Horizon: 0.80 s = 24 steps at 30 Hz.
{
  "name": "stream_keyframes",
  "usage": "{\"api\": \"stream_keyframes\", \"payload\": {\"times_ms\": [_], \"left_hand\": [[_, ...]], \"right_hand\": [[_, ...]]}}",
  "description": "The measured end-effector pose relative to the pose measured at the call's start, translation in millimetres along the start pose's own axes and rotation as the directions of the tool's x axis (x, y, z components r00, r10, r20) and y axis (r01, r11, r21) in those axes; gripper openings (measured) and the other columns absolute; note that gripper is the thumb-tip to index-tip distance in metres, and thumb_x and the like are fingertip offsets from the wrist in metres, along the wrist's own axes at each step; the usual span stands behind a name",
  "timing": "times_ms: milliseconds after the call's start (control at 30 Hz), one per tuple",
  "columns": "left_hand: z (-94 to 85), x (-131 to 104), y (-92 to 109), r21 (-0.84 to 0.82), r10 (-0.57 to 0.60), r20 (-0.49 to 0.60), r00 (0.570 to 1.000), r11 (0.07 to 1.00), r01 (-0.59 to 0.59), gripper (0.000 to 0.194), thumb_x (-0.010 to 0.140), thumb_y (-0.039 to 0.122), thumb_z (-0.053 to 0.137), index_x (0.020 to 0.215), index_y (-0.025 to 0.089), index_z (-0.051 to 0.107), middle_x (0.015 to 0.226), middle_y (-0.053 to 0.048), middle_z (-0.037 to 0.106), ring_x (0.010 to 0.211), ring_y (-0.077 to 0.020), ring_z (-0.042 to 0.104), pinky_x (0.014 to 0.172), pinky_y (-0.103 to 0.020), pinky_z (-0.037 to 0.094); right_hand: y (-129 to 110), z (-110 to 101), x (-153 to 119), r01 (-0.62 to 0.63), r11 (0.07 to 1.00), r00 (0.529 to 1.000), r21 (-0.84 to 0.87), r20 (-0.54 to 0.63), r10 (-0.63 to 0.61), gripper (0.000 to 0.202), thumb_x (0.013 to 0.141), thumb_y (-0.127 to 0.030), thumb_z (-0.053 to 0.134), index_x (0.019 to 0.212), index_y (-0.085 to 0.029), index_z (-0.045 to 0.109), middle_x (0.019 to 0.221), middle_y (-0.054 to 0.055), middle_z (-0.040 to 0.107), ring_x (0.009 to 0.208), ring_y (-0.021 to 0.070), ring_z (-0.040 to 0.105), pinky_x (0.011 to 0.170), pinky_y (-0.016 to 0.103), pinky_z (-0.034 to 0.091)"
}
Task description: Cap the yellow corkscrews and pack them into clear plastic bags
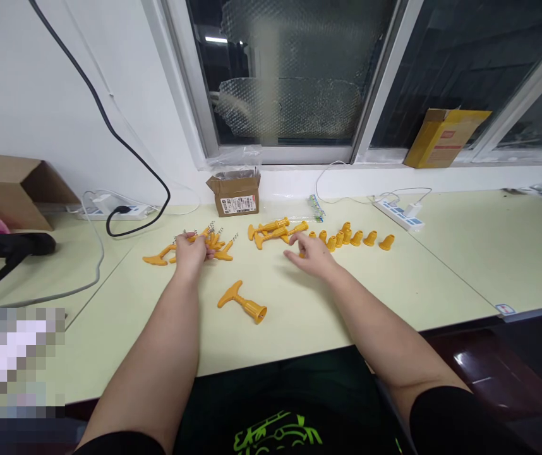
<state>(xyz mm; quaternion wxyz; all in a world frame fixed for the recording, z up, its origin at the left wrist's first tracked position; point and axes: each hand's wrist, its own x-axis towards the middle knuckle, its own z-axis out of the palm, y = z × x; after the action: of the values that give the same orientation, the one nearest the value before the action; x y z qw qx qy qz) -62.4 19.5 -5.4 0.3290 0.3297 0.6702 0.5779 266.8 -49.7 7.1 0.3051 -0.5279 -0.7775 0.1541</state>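
Observation:
My left hand (192,251) is over a pile of yellow T-handles with metal spirals (225,253) at the left, its fingers curled down among them; what they grip is partly hidden. My right hand (313,254) is held with thumb and forefinger apart, beside the left end of a group of yellow bell-shaped caps (357,238). Between the hands, farther back, lies a cluster of yellow corkscrews with caps fitted (271,235). One capped corkscrew (244,301) lies alone nearer the front edge, its handle toward the left.
A small cardboard box (236,193) stands at the wall beside a clear plastic bag (287,207). Power strips (398,215) lie at right and left. A black cable (110,126) loops down at left. A yellow box (446,139) leans on the window.

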Motion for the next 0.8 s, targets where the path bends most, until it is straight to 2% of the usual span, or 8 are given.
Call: {"api": "stream_keyframes", "payload": {"times_ms": [67, 167, 267, 400, 500, 600, 700, 800], "left_hand": [[-0.6, -2, 0, 0.078, 0.040, -0.001, 0.999, 0.996, -0.040, 0.042, 0.082, 0.020, 0.065, 0.120, 0.022, 0.047, 0.070, 0.002, 0.058, 0.044, -0.0167, 0.057, 0.041, -0.027, 0.047], [-0.2, -6, -1, 0.174, 0.123, 0.032, 0.992, 0.977, -0.126, 0.038, 0.080, 0.028, 0.065, 0.116, 0.023, 0.051, 0.066, 0.003, 0.055, 0.041, -0.0143, 0.049, 0.039, -0.024, 0.040], [3.0, -13, -1, 0.193, 0.240, 0.150, 0.959, 0.944, -0.267, 0.026, 0.080, 0.031, 0.061, 0.105, 0.023, 0.060, 0.060, 0.004, 0.050, 0.044, -0.0128, 0.044, 0.042, -0.022, 0.034], [12.2, -27, -1, 0.147, 0.356, 0.394, 0.847, 0.885, -0.441, 0.020, 0.082, 0.032, 0.057, 0.096, 0.021, 0.067, 0.055, 0.005, 0.043, 0.049, -0.0128, 0.040, 0.046, -0.022, 0.032], [20.3, -42, 1, 0.004, 0.330, 0.561, 0.759, 0.916, -0.401, 0.024, 0.083, 0.037, 0.063, 0.099, 0.020, 0.068, 0.066, 0.002, 0.055, 0.061, -0.0146, 0.053, 0.057, -0.025, 0.045], [26.2, -56, 3, -0.138, 0.340, 0.688, 0.641, 0.929, -0.344, 0.033, 0.082, 0.042, 0.072, 0.106, 0.020, 0.069, 0.105, -0.008, 0.068, 0.104, -0.0232, 0.064, 0.087, -0.034, 0.055], [30.8, -68, 2, -0.192, 0.365, 0.771, 0.522, 0.915, -0.355, 0.045, 0.079, 0.040, 0.080, 0.118, 0.022, 0.067, 0.131, -0.012, 0.062, 0.131, -0.0294, 0.053, 0.102, -0.041, 0.052], [36.1, -76, -4, -0.285, 0.400, 0.800, 0.446, 0.909, -0.304, 0.062, 0.079, 0.034, 0.084, 0.134, 0.027, 0.057, 0.137, -0.012, 0.057, 0.128, -0.0280, 0.056, 0.099, -0.041, 0.055]], "right_hand": [[-17, 10, -8, 0.217, 0.963, 0.960, 0.162, 0.142, -0.241, 0.033, 0.089, -0.049, 0.067, 0.109, -0.022, 0.065, 0.070, -0.004, 0.052, 0.064, 0.0141, 0.048, 0.065, 0.027, 0.037], [-42, 30, -19, 0.437, 0.820, 0.770, 0.370, 0.316, -0.554, 0.048, 0.084, -0.055, 0.076, 0.119, -0.025, 0.067, 0.093, 0.001, 0.063, 0.084, 0.0175, 0.057, 0.078, 0.028, 0.045], [-54, 48, -24, 0.562, 0.752, 0.664, 0.344, 0.354, -0.658, 0.051, 0.078, -0.057, 0.081, 0.117, -0.026, 0.069, 0.101, 0.005, 0.063, 0.096, 0.0224, 0.056, 0.090, 0.034, 0.045], [-46, 51, -22, 0.516, 0.833, 0.739, 0.199, 0.389, -0.551, 0.035, 0.084, -0.034, 0.075, 0.117, -0.025, 0.068, 0.100, 0.006, 0.062, 0.097, 0.0231, 0.056, 0.088, 0.034, 0.045], [-28, 37, -15, 0.317, 0.937, 0.884, 0.143, 0.312, -0.347, 0.032, 0.085, -0.019, 0.063, 0.117, -0.025, 0.067, 0.098, 0.004, 0.064, 0.087, 0.0191, 0.058, 0.079, 0.031, 0.045], [-11, 25, -2, 0.032, 0.961, 0.981, 0.275, 0.175, -0.082, 0.021, 0.085, -0.022, 0.063, 0.106, -0.022, 0.065, 0.078, -0.002, 0.062, 0.070, 0.0152, 0.057, 0.068, 0.028, 0.045], [0, 19, 11, -0.253, 0.738, 0.967, 0.626, 0.155, 0.200, 0.015, 0.086, -0.031, 0.065, 0.097, -0.022, 0.058, 0.066, -0.004, 0.061, 0.055, 0.0134, 0.057, 0.056, 0.025, 0.048], [3, 18, 18, -0.404, 0.408, 0.896, 0.819, 0.264, 0.358, 0.016, 0.088, -0.032, 0.065, 0.087, -0.022, 0.054, 0.064, -0.002, 0.065, 0.048, 0.0114, 0.057, 0.047, 0.022, 0.050]]}}
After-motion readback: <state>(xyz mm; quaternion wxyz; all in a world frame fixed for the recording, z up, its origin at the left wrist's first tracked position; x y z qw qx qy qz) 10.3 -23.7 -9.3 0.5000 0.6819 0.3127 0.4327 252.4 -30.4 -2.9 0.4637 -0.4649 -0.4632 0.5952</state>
